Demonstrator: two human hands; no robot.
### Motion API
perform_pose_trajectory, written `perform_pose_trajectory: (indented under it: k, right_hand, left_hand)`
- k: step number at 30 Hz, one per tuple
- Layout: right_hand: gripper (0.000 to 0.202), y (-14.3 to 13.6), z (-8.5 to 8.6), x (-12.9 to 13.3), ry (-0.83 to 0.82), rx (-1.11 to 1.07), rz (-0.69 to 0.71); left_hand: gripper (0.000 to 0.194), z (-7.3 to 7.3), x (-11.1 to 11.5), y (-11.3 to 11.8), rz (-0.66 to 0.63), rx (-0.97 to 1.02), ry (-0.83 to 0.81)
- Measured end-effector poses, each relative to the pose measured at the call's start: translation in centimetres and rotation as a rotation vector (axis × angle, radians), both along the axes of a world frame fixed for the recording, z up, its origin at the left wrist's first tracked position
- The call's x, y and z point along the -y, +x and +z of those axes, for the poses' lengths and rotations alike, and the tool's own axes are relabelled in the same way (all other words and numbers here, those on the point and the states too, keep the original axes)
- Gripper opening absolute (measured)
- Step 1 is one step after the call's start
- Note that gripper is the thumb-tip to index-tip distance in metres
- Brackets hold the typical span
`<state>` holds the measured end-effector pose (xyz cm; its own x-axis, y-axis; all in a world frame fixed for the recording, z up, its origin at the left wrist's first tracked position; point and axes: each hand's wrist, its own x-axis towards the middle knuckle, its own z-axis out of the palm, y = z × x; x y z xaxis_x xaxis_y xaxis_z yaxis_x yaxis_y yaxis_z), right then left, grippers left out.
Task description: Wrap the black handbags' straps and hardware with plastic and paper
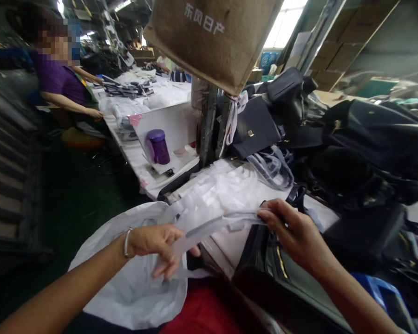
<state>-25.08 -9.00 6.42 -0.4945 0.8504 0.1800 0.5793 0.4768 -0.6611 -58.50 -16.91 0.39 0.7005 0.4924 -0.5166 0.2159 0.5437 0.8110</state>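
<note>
A pale translucent plastic strip (212,226) stretches between my hands. My right hand (289,227) pinches its right end between thumb and fingers. At the strip's other end is my left hand (165,248), slightly blurred, with its fingers spread around the plastic; whether they grip it is unclear. Below my left hand lies an open white bag (111,273). Behind the strip, crumpled white plastic sleeves (230,185) are heaped on the table. A dark bag with a gold zipper (280,262) sits beneath my right hand.
Black handbags (376,134) pile up at the right. A brown bag (212,41) hangs above a metal post (207,130). A purple cup (158,147) stands on the table behind. At the back left, a person in purple (61,83) works at a long table.
</note>
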Motion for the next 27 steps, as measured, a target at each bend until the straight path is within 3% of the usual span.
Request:
perform_pose_trajectory:
  k: [2, 4, 6, 9, 12, 15, 17, 20, 23, 27]
  right_hand:
    - [0.021, 0.1, -0.6, -0.2, 0.032, 0.046, -0.022]
    - [0.019, -0.4, -1.4, -0.1, 0.038, 0.149, 0.040]
    - [0.016, -1.3, -2.2, 0.3, 0.046, 0.282, 0.134]
    - [0.014, -2.8, -3.4, 0.9, 0.115, 0.454, 0.262]
    - [0.014, -4.0, -4.3, 1.2, 0.208, 0.559, 0.326]
    - [0.014, -4.4, -5.1, 1.0, 0.227, 0.634, 0.351]
    - [0.013, -4.5, -5.6, 0.8, 0.208, 0.656, 0.367]
    - [0.011, -4.6, -6.2, 0.4, 0.161, 0.697, 0.399]
    - [0.011, -4.9, -6.4, 0.0, 0.103, 0.771, 0.433]
    - [0.012, -5.7, -6.1, -0.4, 0.019, 0.854, 0.418]
  left_hand:
    - [0.056, -1.3, 1.2, -4.2, -0.088, -0.516, 0.160]
    - [0.032, -2.9, 1.9, -7.4, -0.033, -0.811, 0.290]
    - [0.023, -4.6, 2.3, -9.5, 0.066, -1.068, 0.419]
    - [0.040, -7.4, 2.7, -10.6, 0.231, -1.400, 0.603]
    - [0.057, -10.2, 4.1, -10.0, 0.345, -1.581, 0.750]
    - [0.062, -12.5, 6.9, -8.2, 0.348, -1.581, 0.871]
    - [0.049, -13.9, 9.1, -6.7, 0.335, -1.476, 0.905]
    - [0.033, -16.2, 11.5, -4.8, 0.253, -1.318, 0.778]
    - [0.022, -18.7, 11.6, -3.9, 0.182, -1.239, 0.539]
    - [0.025, -20.8, 8.9, -3.9, 0.231, -1.099, 0.284]
